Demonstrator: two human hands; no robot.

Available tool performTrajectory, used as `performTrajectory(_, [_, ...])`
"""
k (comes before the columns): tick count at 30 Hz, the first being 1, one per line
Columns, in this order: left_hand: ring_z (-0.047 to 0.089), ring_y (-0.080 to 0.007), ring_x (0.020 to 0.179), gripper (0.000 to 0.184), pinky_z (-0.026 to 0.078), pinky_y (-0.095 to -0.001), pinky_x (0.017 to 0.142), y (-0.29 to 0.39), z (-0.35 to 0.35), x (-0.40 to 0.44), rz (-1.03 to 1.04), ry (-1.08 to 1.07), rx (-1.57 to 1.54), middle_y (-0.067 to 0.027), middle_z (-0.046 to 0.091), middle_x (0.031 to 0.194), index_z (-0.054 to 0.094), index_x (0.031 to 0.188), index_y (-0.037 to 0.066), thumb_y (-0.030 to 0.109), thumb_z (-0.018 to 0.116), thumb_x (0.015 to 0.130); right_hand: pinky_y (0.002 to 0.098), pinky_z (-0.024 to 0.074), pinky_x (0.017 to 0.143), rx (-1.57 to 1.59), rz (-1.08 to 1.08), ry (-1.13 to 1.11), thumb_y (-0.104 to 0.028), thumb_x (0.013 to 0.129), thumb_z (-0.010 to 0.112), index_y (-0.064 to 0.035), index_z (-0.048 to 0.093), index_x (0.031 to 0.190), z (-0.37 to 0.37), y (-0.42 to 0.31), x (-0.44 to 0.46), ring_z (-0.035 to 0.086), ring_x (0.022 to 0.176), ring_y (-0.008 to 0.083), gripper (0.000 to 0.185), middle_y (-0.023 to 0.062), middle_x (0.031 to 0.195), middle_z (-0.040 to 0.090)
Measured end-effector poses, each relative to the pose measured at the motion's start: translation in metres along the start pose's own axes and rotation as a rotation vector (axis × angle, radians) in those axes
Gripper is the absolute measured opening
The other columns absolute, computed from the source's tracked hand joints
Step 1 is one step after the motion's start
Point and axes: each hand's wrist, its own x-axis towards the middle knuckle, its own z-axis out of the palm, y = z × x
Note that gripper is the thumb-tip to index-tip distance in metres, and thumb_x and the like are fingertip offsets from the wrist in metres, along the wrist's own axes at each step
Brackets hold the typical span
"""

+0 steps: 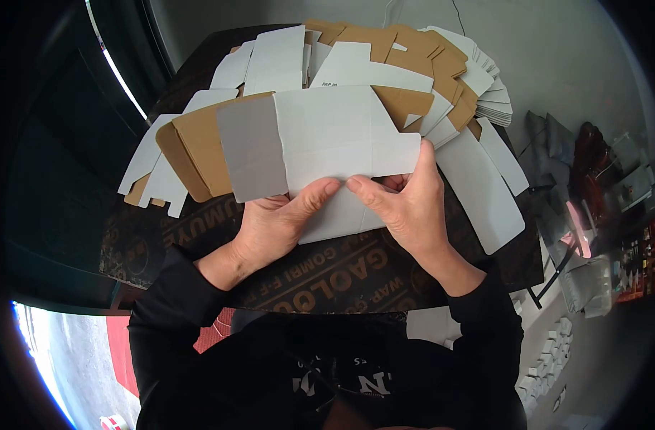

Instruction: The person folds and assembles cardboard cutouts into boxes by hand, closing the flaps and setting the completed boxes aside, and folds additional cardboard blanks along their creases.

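A partly folded white cardboard box blank (334,132) is held up over the near part of the dark table. My left hand (281,218) grips its lower edge, thumb on the front and fingers behind. My right hand (406,201) pinches the same edge further right, its thumb tip close to the left thumb. One flap of the blank lies in grey shade at the left, and a lower panel hangs beneath the thumbs. The fingers behind the cardboard are mostly hidden.
Flat white and brown box blanks (384,39) lie spread and stacked over the back of the dark printed table (327,276). Single blanks (488,193) reach toward its right side. Small white boxes (549,358) stand on the floor at right, below assorted bags.
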Motion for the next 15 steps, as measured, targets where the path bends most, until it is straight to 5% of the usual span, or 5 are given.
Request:
performTrajectory(3, [0.064,-0.0207,0.102,0.040,0.055,-0.0324,0.092,0.002,-0.004,-0.001,-0.158,-0.038,-0.055,-0.0163,0.064,0.122,0.053,0.132,-0.001,0.000,0.064,0.094,0.0302,0.0529,0.060,-0.027,0.073,-0.003,-0.021,0.076,0.085,0.0066,0.042,0.110,0.001,-0.004,-0.002,0.064,0.069,0.0204,0.061,0.0177,0.085,0.065])
performTrajectory(8, [0.065,-0.0201,0.100,0.042,0.056,-0.0311,0.089,-0.001,-0.011,-0.004,-0.249,-0.094,-0.229,-0.0174,0.064,0.121,0.052,0.132,-0.001,0.000,0.066,0.093,0.0295,0.0533,0.060,0.110,0.025,0.017,-0.019,0.076,0.083,0.0071,0.041,0.111,0.000,0.009,0.001,0.063,0.066,0.0203,0.061,0.0177,0.084,0.065])
performTrajectory(15, [0.066,-0.0173,0.088,0.039,0.059,-0.0274,0.074,0.002,0.002,-0.001,-0.090,0.000,0.001,-0.0180,0.066,0.111,0.052,0.128,-0.006,0.007,0.066,0.094,0.0286,0.0532,0.059,-0.027,-0.078,0.060,-0.018,0.078,0.081,0.0076,0.040,0.113,0.009,0.005,-0.002,0.063,0.064,0.0203,0.060,0.0185,0.086,0.065])
